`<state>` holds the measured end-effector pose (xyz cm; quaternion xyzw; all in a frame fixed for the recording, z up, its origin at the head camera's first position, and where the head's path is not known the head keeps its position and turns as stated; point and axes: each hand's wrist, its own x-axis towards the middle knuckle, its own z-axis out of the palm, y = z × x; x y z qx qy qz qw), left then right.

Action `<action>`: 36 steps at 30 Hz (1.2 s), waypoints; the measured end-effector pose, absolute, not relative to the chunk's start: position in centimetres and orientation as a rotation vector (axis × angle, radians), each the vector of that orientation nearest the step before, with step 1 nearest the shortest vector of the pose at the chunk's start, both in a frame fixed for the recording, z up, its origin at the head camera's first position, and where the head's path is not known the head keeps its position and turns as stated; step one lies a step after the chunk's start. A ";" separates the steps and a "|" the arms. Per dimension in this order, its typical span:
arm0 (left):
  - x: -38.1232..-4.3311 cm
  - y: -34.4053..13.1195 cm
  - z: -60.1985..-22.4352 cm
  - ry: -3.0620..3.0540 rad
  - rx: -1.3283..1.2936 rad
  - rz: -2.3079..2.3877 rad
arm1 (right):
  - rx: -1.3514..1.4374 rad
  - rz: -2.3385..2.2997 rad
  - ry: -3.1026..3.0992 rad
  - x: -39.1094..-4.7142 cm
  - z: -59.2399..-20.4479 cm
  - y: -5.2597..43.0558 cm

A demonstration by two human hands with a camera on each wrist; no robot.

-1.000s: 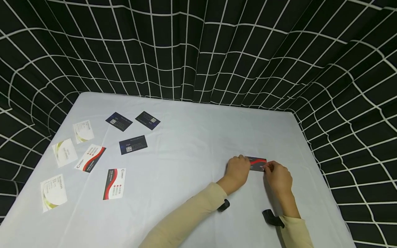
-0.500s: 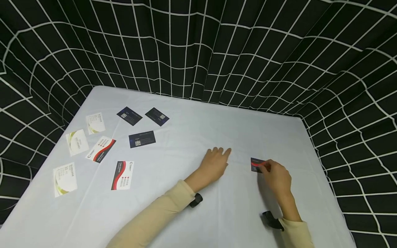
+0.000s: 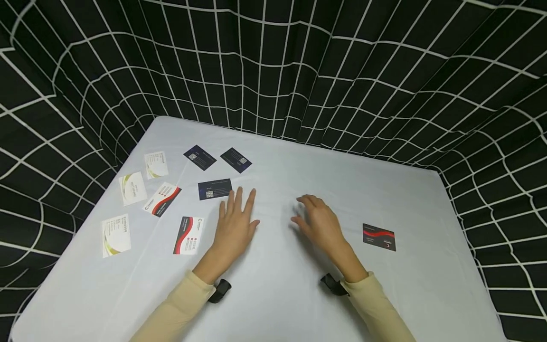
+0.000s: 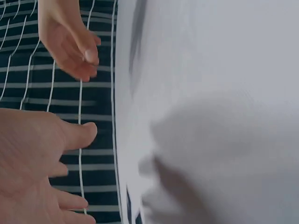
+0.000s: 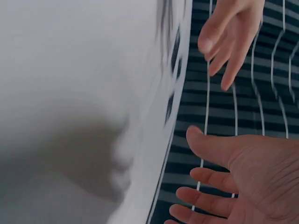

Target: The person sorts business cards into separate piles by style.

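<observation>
My left hand (image 3: 233,231) hovers over the table with its fingers spread and holds nothing. Its fingertips reach the lower edge of a dark blue business card (image 3: 213,189) in the head view. To its left lies a white business card with a red wave and dark band (image 3: 189,235). My right hand (image 3: 320,222) is raised over the middle of the table, fingers loosely bent and nothing in them. A black business card with a red stripe (image 3: 379,237) lies alone to its right. In the left wrist view, the left hand's thumb (image 4: 81,136) and fingers stand apart.
Two more dark cards (image 3: 200,157) (image 3: 236,160) lie toward the back. White cards with gold curves (image 3: 116,235) (image 3: 133,188) (image 3: 156,165) lie at the left, beside a second red-wave card (image 3: 162,199). A black curtain with a white grid (image 3: 273,71) surrounds the white table (image 3: 273,294).
My right hand has let go of the black card with the red stripe and moved left. My left hand has moved left toward the other cards, its fingers spreading. The head view has shifted.
</observation>
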<state>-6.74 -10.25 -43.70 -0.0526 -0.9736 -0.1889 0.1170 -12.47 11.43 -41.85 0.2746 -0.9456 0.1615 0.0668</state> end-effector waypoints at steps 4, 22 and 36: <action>-5.0 -13.2 -43.9 -2.854 0.079 -0.521 | 1.009 0.490 -2.843 -12.9 -42.1 6.5; 1.3 -18.8 -47.0 -2.828 0.596 -0.550 | 1.591 0.292 -2.810 -11.2 -44.3 -8.8; 1.7 -19.1 -47.3 -2.868 0.604 -0.616 | 1.352 0.193 -2.985 -9.4 -43.8 -13.0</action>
